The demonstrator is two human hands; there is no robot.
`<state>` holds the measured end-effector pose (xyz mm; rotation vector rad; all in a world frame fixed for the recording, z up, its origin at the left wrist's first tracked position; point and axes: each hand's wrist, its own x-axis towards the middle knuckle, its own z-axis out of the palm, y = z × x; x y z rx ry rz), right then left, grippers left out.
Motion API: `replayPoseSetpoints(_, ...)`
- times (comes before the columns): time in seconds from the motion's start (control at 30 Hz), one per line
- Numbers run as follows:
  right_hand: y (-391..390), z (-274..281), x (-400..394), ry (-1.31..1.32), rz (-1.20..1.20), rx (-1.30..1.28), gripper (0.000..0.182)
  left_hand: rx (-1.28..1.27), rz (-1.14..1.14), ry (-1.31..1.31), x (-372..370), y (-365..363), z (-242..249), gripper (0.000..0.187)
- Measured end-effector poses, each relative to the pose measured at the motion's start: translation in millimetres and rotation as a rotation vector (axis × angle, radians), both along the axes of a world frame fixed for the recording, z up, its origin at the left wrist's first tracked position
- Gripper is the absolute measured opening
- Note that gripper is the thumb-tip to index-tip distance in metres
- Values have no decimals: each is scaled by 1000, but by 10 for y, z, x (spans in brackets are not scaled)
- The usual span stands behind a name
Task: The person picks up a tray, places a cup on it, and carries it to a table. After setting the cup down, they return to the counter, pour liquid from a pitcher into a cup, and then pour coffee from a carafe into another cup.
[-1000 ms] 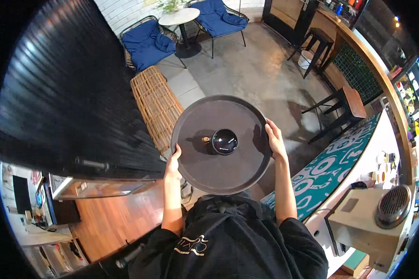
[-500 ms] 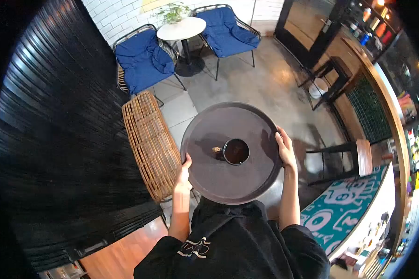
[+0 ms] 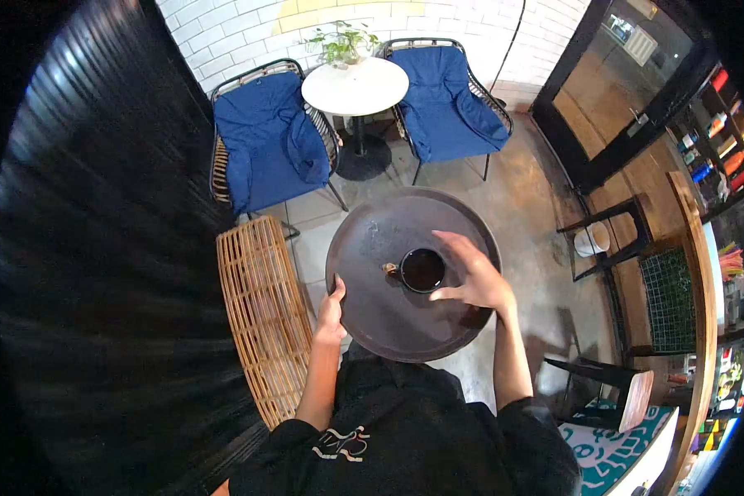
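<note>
left hand (image 3: 332, 310) is gripping tray (image 3: 372, 318) rim; right hand (image 3: 471, 281), fingers spread, is reaching w/ nothing held toward cup (image 3: 422, 269) — keep tray level, grip cup firmly.

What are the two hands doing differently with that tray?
The left hand grips the tray at its rim, fingers curled; the right hand is spread open above the tray, beside the cup. The left hand sits at the edge; the right hand reaches inward. Both are bare.

No legible text, label or number anywhere. White emblem on black shirt (image 3: 343, 441), below tray (image 3: 364, 318), too blurred to read. Shelf bottles (image 3: 715, 124) right of tray: labels unresolved.
</note>
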<state>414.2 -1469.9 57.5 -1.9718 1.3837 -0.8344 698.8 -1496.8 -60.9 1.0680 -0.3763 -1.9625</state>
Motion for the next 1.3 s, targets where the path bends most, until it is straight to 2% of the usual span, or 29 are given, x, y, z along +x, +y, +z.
replayPoseSetpoints(0.03,-282,-83,35,99,19,4,104,0,-5,1,17,-248,-115,51)
replayPoseSetpoints(0.13,-1043,-184,101,67,115,66,107,7,-6,77,-60,-961,-308,48)
replayPoseSetpoints(0.27,-1975,-236,149,206,69,134,94,-45,9,18,-120,-1791,-224,50)
replayPoseSetpoints(0.4,-2757,-325,187,298,61,71,86,-21,80,-113,-216,-2484,-147,49)
replayPoseSetpoints(0.47,-3154,-347,217,414,81,88,84,7,84,-104,-190,-2831,-327,50)
replayPoseSetpoints(0.73,-4927,-648,33,439,169,56,82,35,158,-43,-385,-4261,-662,54)
replayPoseSetpoints(0.8,-5407,-669,-40,421,172,77,81,50,205,-177,-414,-4618,-765,55)
replayPoseSetpoints(0.87,-5864,-755,-169,332,128,-59,74,50,229,-212,-375,-4891,-910,56)
replayPoseSetpoints(1.0,-6773,-689,-426,294,85,-25,75,18,255,-286,-250,-5255,-1111,60)
replayPoseSetpoints(1.07,-7170,-830,-563,252,34,-43,75,65,258,-277,-188,-5317,-1276,62)
replayPoseSetpoints(1.17,-7756,-1165,-764,250,-58,-70,75,176,305,-331,-253,-5459,-1118,65)
replayPoseSetpoints(1.3,-8492,-1916,-1065,258,-171,-93,81,254,344,-296,-267,-5535,-1411,64)
